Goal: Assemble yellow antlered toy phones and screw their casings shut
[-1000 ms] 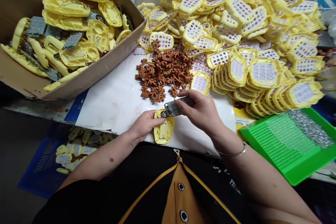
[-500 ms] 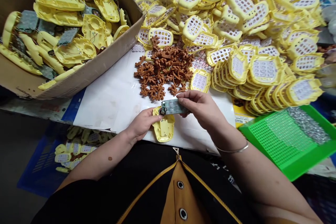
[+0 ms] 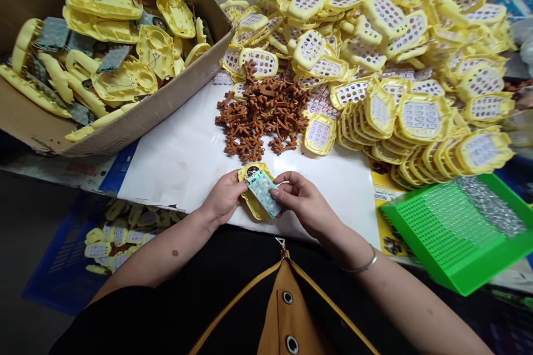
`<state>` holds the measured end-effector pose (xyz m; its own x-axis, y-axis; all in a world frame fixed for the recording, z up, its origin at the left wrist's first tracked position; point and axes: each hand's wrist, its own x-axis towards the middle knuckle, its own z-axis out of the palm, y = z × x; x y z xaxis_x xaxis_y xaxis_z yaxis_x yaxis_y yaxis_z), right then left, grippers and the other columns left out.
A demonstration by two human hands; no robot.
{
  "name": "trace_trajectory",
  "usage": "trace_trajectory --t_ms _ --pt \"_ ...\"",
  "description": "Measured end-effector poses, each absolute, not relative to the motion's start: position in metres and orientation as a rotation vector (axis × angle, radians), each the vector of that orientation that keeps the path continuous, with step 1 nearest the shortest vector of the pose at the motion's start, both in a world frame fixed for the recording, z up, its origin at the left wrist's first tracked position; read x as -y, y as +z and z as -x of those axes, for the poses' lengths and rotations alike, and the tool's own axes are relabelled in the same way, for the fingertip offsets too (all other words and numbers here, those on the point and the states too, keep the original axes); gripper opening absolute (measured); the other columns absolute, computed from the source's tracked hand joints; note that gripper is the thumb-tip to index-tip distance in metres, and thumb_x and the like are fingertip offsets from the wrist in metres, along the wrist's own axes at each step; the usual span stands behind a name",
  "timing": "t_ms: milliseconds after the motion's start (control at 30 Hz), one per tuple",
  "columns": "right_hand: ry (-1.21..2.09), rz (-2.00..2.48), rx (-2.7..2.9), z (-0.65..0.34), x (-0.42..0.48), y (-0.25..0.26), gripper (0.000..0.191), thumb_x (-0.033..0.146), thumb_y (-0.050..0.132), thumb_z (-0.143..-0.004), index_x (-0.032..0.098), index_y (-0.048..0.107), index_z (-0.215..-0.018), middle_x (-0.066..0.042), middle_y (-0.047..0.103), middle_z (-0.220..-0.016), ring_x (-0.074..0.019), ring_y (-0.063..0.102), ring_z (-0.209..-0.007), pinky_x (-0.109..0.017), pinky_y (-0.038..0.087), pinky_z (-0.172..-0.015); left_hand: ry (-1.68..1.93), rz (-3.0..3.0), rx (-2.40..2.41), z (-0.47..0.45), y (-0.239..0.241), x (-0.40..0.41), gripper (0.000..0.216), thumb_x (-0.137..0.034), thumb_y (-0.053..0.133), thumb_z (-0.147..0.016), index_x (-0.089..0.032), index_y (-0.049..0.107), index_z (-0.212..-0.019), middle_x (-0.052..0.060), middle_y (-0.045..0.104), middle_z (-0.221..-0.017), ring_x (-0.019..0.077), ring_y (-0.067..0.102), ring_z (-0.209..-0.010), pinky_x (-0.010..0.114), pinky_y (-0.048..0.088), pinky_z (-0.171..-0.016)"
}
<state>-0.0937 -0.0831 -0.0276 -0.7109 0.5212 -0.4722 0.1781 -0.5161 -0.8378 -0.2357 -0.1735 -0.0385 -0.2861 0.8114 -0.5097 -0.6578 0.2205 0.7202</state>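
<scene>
My left hand [image 3: 225,198] grips the left edge of a yellow plastic shell [image 3: 252,208] lying on the white sheet [image 3: 179,161] near the table's front edge. My right hand [image 3: 300,201] presses a green circuit board [image 3: 264,192] down into that shell, fingertips on its right side. Just beyond lies a heap of brown rubber pieces [image 3: 262,113].
A cardboard box [image 3: 166,102] at the left holds yellow shells and circuit boards. A large pile of yellow keypad covers [image 3: 400,61] fills the back and right. A green perforated tray [image 3: 453,227] with small metal screws sits at the right. A blue crate [image 3: 83,249] with more covers stands below left.
The circuit board, held up over the shell's top end by my right hand, has been turned and laid down into the shell. My right hand came closer to my body.
</scene>
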Motion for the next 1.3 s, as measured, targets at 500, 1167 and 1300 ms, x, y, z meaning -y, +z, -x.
trace_trajectory --t_ms 500,1167,1300 --pt "2.246 1.097 1.4 0.094 0.095 -0.036 0.044 0.049 0.075 -0.065 0.024 0.046 -0.087 0.009 0.055 -0.058 -0.0103 0.053 -0.047 -0.025 0.049 -0.042 1.45 -0.213 -1.185 0.237 -0.04 0.174 0.037 -0.028 0.079 -0.062 -0.013 0.068 -0.095 0.005 0.073 -0.084 0.0203 0.066 -0.078 0.03 0.05 -0.073" --pt "2.223 1.134 1.419 0.099 0.102 -0.043 0.046 0.053 0.072 -0.068 0.025 0.042 -0.088 0.011 0.055 -0.056 -0.0112 0.055 -0.043 -0.028 0.053 -0.043 1.382 -0.308 -1.08 0.244 -0.047 0.182 0.031 -0.025 0.079 -0.066 -0.015 0.068 -0.093 0.004 0.071 -0.089 0.0171 0.063 -0.077 0.032 0.049 -0.078" --pt "2.205 1.137 1.447 0.099 0.103 -0.042 0.047 0.055 0.072 -0.067 0.025 0.041 -0.087 0.011 0.054 -0.056 -0.0117 0.056 -0.044 -0.029 0.054 -0.044 1.395 -0.279 -1.093 0.243 -0.045 0.181 0.029 -0.023 0.079 -0.065 -0.014 0.069 -0.09 0.005 0.071 -0.091 0.0157 0.063 -0.075 0.032 0.048 -0.08"
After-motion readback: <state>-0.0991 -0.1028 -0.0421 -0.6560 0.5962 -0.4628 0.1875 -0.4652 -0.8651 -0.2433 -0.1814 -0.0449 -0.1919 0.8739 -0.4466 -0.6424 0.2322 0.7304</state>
